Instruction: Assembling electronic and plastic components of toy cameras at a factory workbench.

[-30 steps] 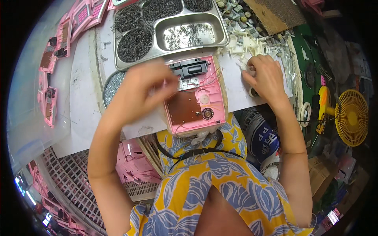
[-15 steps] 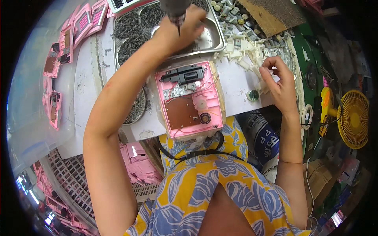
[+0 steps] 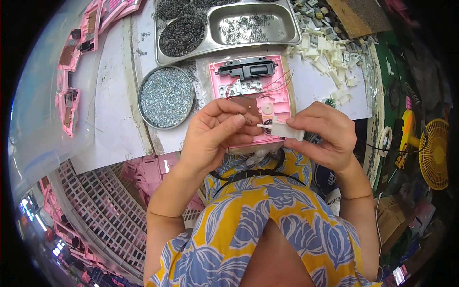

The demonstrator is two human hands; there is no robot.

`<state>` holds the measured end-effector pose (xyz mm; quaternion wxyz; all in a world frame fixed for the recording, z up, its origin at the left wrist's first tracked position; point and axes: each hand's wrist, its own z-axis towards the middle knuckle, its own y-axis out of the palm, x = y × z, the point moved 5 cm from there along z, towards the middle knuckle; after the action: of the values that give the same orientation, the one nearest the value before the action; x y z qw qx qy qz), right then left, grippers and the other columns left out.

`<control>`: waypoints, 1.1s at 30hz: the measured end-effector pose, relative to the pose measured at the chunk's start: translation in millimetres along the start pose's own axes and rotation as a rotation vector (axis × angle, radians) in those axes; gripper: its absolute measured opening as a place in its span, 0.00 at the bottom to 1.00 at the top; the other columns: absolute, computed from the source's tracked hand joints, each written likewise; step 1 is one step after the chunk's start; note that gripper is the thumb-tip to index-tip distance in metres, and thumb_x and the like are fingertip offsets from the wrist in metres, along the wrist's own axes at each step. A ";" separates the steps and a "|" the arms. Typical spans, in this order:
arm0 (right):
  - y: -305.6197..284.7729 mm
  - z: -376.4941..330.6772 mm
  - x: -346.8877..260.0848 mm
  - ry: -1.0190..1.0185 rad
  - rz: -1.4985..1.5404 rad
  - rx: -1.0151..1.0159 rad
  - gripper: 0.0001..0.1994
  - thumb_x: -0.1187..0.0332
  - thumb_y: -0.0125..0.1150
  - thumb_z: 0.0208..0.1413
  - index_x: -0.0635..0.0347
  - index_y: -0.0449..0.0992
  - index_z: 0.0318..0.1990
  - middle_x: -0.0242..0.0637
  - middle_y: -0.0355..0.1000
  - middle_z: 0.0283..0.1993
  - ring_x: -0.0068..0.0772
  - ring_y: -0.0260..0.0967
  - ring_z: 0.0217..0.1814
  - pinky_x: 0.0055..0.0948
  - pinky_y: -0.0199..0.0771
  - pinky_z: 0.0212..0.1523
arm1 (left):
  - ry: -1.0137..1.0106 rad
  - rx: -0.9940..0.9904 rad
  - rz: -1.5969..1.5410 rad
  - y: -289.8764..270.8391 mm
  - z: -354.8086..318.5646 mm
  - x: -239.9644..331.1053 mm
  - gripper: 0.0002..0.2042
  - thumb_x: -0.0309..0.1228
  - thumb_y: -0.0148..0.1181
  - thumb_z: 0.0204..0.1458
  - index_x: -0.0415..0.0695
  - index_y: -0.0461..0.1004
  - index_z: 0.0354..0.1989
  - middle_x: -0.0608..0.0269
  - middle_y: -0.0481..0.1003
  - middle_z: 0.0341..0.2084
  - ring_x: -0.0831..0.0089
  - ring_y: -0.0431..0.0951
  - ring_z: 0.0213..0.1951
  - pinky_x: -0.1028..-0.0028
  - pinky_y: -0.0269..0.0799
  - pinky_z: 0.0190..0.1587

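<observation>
My right hand [image 3: 327, 136] pinches a white plastic part [image 3: 287, 130] with a thin stem pointing left. Facing it, my left hand [image 3: 217, 131] is closed at the fingertips on a small dark spring [image 3: 248, 120], mostly hidden by the fingers. Both hands are above the lower half of an open pink plastic casing [image 3: 283, 106]. Inside the casing sit a black mechanism [image 3: 246, 68], a metal plate [image 3: 240, 88], thin red wires and a brown board partly covered by my left hand.
Beyond the casing stands a metal tray [image 3: 215, 51] of dark springs. A round dish [image 3: 166, 98] of small screws lies left. White plastic parts [image 3: 334, 60] are heaped at right. Pink casings [image 3: 71, 107] line the far left; a yellow fan [image 3: 434, 154] stands right.
My left hand has come back from the spring tray to the casing. My right hand has moved left from the white parts, now with one in its fingers. The hanging driver has left view.
</observation>
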<state>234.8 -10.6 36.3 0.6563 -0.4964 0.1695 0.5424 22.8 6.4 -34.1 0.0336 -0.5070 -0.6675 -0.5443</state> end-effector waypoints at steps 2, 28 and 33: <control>1.3 0.3 -1.7 -0.030 -0.033 -0.010 0.18 0.74 0.78 0.39 0.63 0.82 0.41 0.40 0.78 0.35 0.33 0.74 0.28 0.27 0.72 0.26 | -0.025 -0.033 -0.107 -1.3 -1.0 -5.8 0.07 0.23 0.58 0.62 0.36 0.71 0.46 0.47 0.79 0.42 0.59 0.84 0.44 0.71 0.85 0.43; 9.4 -1.9 55.6 -0.084 -0.265 -0.117 0.14 0.70 0.76 0.39 0.56 0.83 0.37 0.33 0.75 0.37 0.40 0.67 0.42 0.34 0.71 0.40 | 0.772 -0.122 1.621 22.6 0.7 -3.8 0.14 0.25 0.71 0.44 0.42 0.77 0.39 0.57 0.75 0.32 0.58 0.75 0.34 0.64 0.70 0.35; 19.6 -9.1 67.1 -0.024 -0.115 -0.091 0.13 0.70 0.76 0.40 0.57 0.83 0.37 0.33 0.75 0.37 0.40 0.68 0.40 0.35 0.71 0.39 | 0.749 -0.154 1.620 22.2 2.7 -2.2 0.14 0.26 0.70 0.44 0.43 0.76 0.41 0.58 0.75 0.32 0.58 0.74 0.34 0.64 0.70 0.36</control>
<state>244.2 16.7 -28.1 0.6652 -0.5279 0.1081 0.5169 41.1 4.6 -21.2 0.5892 -0.6128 -0.0117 -0.5265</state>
